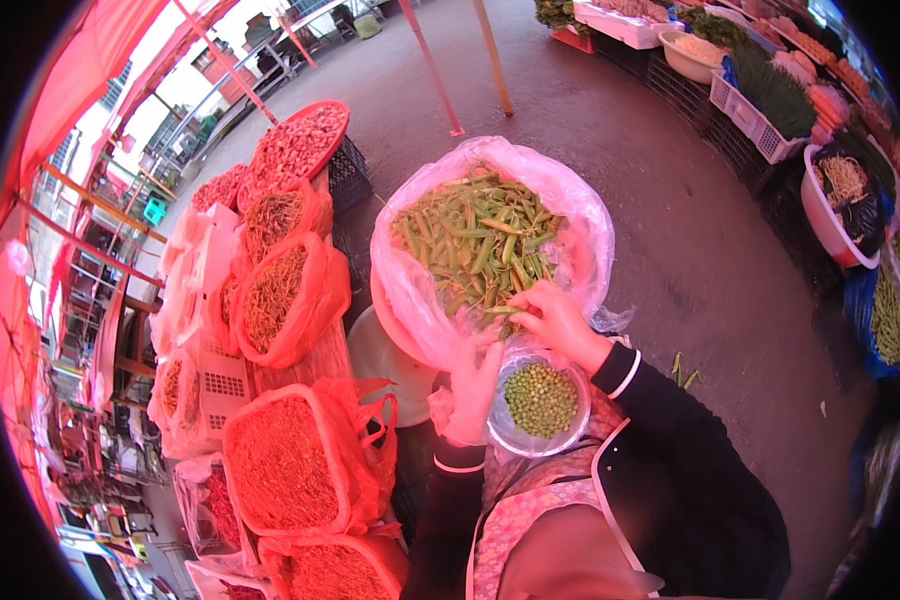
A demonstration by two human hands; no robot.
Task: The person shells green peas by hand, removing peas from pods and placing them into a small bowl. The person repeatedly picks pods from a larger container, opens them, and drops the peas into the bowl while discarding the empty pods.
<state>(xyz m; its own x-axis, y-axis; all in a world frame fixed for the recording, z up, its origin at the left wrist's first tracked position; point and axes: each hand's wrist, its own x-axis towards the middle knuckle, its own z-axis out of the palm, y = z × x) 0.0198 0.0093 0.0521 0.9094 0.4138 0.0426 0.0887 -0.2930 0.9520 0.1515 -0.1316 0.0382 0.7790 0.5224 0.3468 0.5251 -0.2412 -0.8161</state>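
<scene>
A large basin lined with a clear plastic bag (589, 202) is heaped with green pea pods (480, 225). My right hand (555, 319) is at the basin's near edge, its thumb and fingers pinching one pea pod (502, 309). My left hand (474, 382) is just to the left, fingertips raised close to the same pod; whether they touch it or hold anything is hard to tell. Between and below my hands, a round bowl (540, 452) lined with clear plastic holds shelled green peas (541, 400). It sits by my lap, against a floral apron (532, 499).
On the left, a wooden stand (307, 375) carries red bags and trays of dried goods (281, 461). A pale basin (390, 375) stands beside it. Two poles (495, 60) rise ahead. Vegetable crates and bowls (757, 120) line the right. Loose pods (684, 371) lie on the ground.
</scene>
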